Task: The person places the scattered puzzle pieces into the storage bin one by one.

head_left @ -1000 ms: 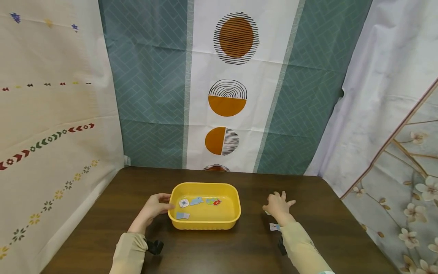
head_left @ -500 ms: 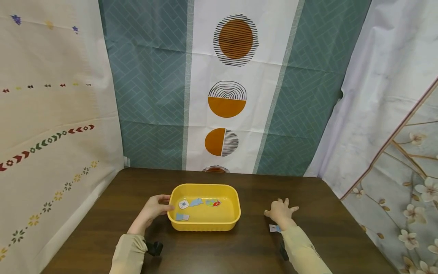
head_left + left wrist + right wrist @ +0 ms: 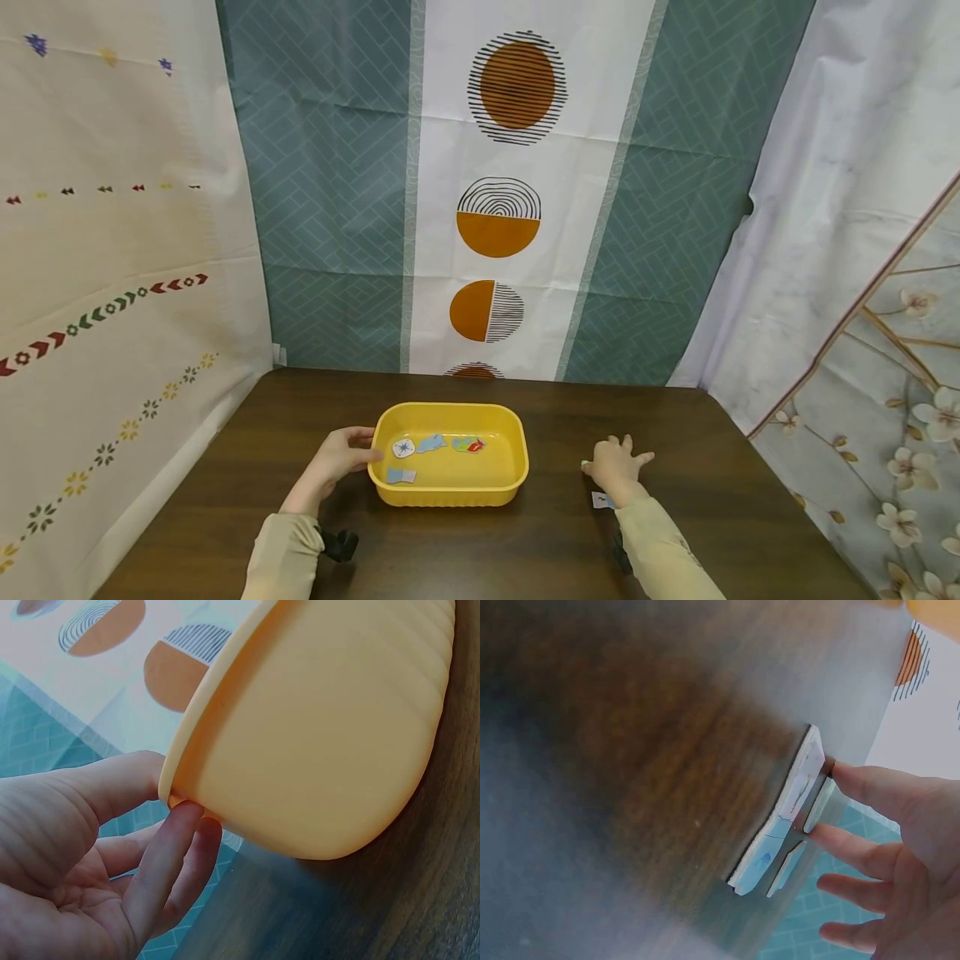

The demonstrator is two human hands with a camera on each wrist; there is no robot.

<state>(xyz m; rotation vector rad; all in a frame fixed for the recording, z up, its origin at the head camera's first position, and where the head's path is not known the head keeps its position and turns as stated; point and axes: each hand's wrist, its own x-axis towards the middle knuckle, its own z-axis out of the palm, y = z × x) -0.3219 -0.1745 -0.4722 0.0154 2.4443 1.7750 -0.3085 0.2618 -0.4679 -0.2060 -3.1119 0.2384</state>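
Closest in there's the long piece (image 3: 602, 500), flat on the table (image 3: 480, 558), partly hidden by the right wrist: pale end left, blue end right, so its axis runs roughly side to side. Just past it, the right hand (image 3: 617, 465) has thumb and forefinger clamped on the ends of the small piece (image 3: 820, 804). Long axis goes thumb to forefinger, but it's nearly edge-on, so hard to swear which way it faces. A third piece (image 3: 786, 868) sits just beside it. Looks like the pick-up step; next move probably calls for a clean lift off the wood. Over left, the left hand (image 3: 340, 458) pinches the rim of the tray (image 3: 447, 497), which lies lengthwise side to side with several flat pieces inside.
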